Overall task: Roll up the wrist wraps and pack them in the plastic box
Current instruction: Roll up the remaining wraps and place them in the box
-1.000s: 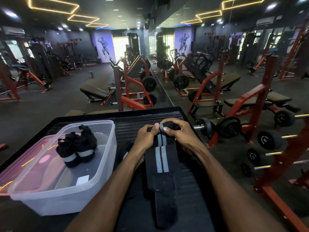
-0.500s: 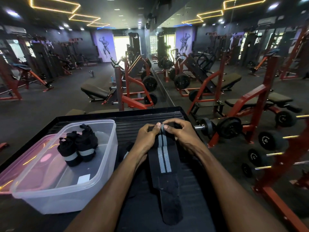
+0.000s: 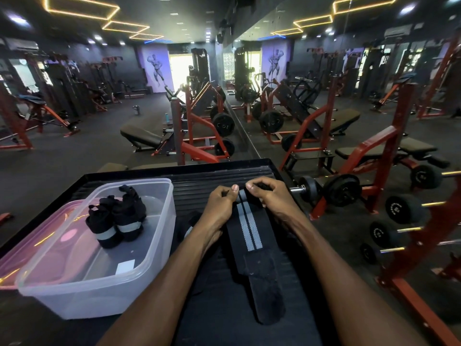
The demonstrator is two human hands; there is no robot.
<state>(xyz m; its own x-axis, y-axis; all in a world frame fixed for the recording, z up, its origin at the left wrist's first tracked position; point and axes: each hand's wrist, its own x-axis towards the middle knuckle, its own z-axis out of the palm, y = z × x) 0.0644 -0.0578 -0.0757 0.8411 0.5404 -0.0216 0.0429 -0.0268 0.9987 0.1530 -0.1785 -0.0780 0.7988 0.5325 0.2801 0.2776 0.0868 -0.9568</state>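
A black wrist wrap point(image 3: 252, 248) with two grey stripes lies lengthwise on the black ribbed platform point(image 3: 199, 186), its plain end toward me. My left hand point(image 3: 222, 206) and my right hand point(image 3: 269, 196) both pinch its far end, which is curled into a small roll under my thumbs. The clear plastic box point(image 3: 154, 248) stands to the left, open. Two rolled black wraps point(image 3: 116, 221) with grey bands stand inside it. Another dark wrap point(image 3: 188, 228) lies partly hidden under my left wrist.
A pink lid point(image 3: 32, 250) lies under the box's left side. To the right stands a red dumbbell rack point(image 3: 409, 248) with several dumbbells point(image 3: 341, 189). Beyond the platform are red benches and weight machines point(image 3: 199, 128) along a mirror wall.
The roll at the far end has grown a little and the wrap's near end has slid slightly away from me. Both hands stay on the far end.
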